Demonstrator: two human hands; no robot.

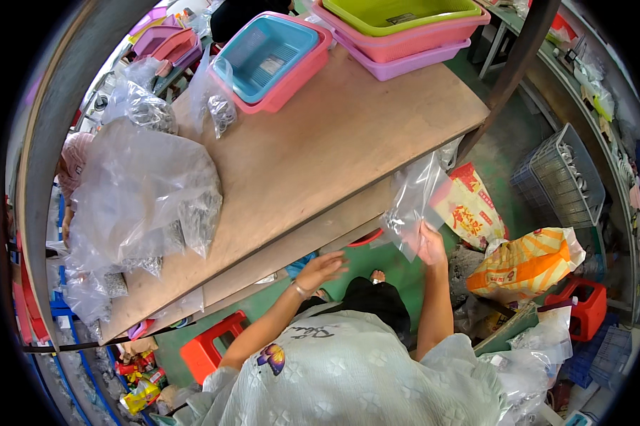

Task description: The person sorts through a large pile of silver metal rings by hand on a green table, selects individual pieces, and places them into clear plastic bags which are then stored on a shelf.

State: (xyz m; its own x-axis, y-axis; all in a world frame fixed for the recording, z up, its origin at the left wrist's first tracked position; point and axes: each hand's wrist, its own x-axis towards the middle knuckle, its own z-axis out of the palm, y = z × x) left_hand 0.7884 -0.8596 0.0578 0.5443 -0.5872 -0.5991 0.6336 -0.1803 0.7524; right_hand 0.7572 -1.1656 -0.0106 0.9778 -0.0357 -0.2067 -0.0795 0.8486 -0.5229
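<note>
A clear plastic bag (414,193) hangs from my right hand (431,245), which is closed on its lower edge. The bag is raised in front of the table's front edge, above the floor. My left hand (321,272) holds nothing; its fingers are stretched out, slightly blurred, just in front of the table's lower shelf (291,264). On the wooden table (320,149), at the left, lies a large clear bag (139,184) with small grey metallic pieces in it. Smaller bags (221,110) of similar pieces lie behind it.
Stacked plastic baskets, blue in pink (291,89) and green over pink and purple (426,53), stand at the table's back. Printed sacks (529,264), a grey crate (558,177) and a red stool (579,307) are at right. Another red stool (205,353) stands at left.
</note>
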